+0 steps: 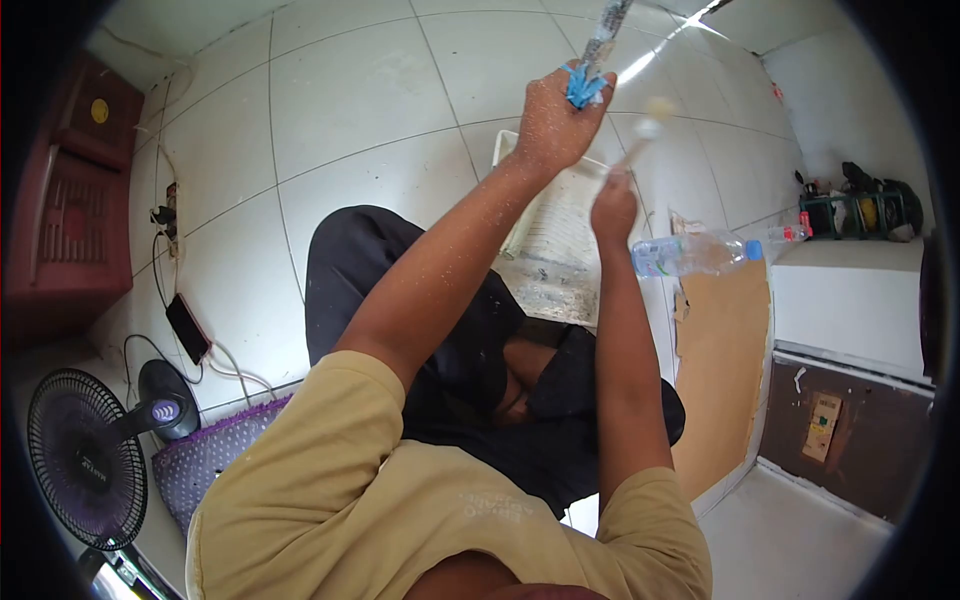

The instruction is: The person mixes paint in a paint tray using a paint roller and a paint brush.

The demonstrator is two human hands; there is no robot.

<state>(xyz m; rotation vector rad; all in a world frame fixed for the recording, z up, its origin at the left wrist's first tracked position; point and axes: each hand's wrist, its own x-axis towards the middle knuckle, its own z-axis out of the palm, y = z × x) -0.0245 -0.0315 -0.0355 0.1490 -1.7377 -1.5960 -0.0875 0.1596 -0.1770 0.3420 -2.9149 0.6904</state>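
My left hand (565, 115) is closed around a paint-speckled pole (603, 38) with blue wrapping (585, 85) at the grip. The far end of the pole runs out of view at the top. In my right hand (614, 208) is a thin-handled brush (648, 130), smeared by motion, with a pale tip pointing away from me. Below both hands lies a ribbed, off-white paint tray (545, 275), its near end stained dark. A clear plastic bottle (700, 253) with a blue cap lies just right of my right wrist.
Brown cardboard (722, 370) covers tiles on my right, beside a white ledge (850, 255). A green basket (860, 215) of items stands beyond it. On my left are a black fan (88, 460), a phone (188, 328) with cables, and a red-brown cabinet (85, 190).
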